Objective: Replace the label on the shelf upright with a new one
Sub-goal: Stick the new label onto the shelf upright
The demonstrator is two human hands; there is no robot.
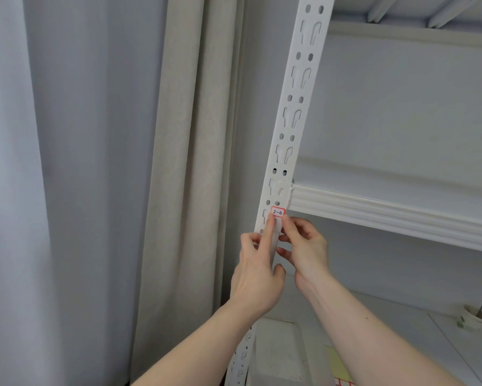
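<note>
Text you can read: "2-4", handwritten in dark ink | on: small white label (278,212) with a red border | where: stuck on the front face of the white slotted shelf upright (292,118), just below the shelf beam joint | your left hand (258,270) fingertip touches its lower edge | no other readable text.

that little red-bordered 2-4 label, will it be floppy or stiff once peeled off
Probably floppy: the small red-bordered paper label lies thin and flat against the white perforated metal upright. Likely featherlight and prone to curling or tearing, since it looks like plain paper.
</note>
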